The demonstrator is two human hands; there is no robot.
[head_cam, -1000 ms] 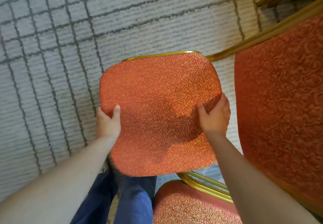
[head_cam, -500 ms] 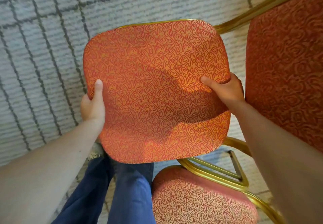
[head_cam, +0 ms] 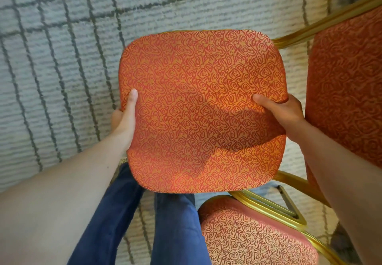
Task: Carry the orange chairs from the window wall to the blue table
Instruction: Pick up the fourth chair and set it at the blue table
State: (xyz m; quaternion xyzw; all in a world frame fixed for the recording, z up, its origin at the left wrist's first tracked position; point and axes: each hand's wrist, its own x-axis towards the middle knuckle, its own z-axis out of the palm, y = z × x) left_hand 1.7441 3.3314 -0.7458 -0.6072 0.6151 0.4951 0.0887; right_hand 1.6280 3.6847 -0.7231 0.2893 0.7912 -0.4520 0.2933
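Shifted since half a second ago: the orange chair I hold now sits slightly further toward 3 o'clock in the view and looks a little smaller, with my grip on it unchanged.

Item 1, held piece. Its patterned upholstered panel faces up at me and fills the centre of the view, off the floor and over my blue jeans. A thin gold edge shows along its 12 o'clock side.

Item 2, left hand. It grips the panel's 9 o'clock edge, thumb laid flat on the fabric and pointing to 12 o'clock. The fingers curl behind the panel, out of sight.

Item 3, right hand. It grips the 3 o'clock edge the same way, thumb on the fabric and pointing toward 9 o'clock, fingers hidden behind.

Item 4, surroundings. A second orange cushion with a gold metal frame lies at 5 o'clock, just below the held panel (whether it belongs to the same chair I cannot tell). Another orange upholstered panel stands at 3 o'clock, just beside my right wrist. Pale carpet with dark grid lines covers the floor from 9 to 12 o'clock.
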